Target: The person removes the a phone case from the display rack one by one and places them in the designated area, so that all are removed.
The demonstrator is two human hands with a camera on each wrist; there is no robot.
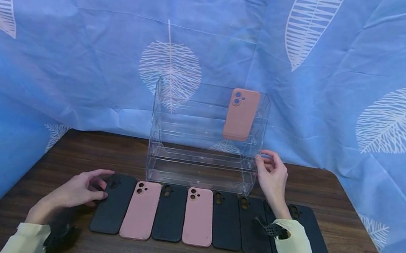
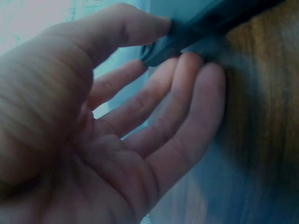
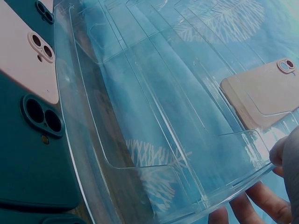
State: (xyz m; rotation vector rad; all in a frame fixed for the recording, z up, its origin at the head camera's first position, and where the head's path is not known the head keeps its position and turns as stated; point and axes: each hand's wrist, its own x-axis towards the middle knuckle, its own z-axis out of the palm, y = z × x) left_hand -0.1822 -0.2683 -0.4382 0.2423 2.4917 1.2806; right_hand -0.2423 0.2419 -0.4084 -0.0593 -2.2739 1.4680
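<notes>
My left hand (image 1: 79, 189) is at the leftmost dark phone case (image 1: 113, 204), with thumb and fingertips on its left edge. In the left wrist view the thumb lies on one side of that dark case (image 2: 205, 28) and fingertips meet it from the other. My right hand (image 1: 272, 176) holds the right side wall of a clear tiered acrylic rack (image 1: 199, 181); in the right wrist view its thumb and fingers lie either side of that wall. A pink phone case (image 1: 241, 114) stands upright in a back tier of the rack, at the right.
A row of phone cases lies along the rack's front: a pink one (image 1: 140, 210), another pink one (image 1: 199, 218) and several dark ones (image 1: 229, 222). My right forearm passes over the row's right part. Behind the wooden table (image 1: 107, 152) hangs a blue leaf-print cloth (image 1: 218, 9).
</notes>
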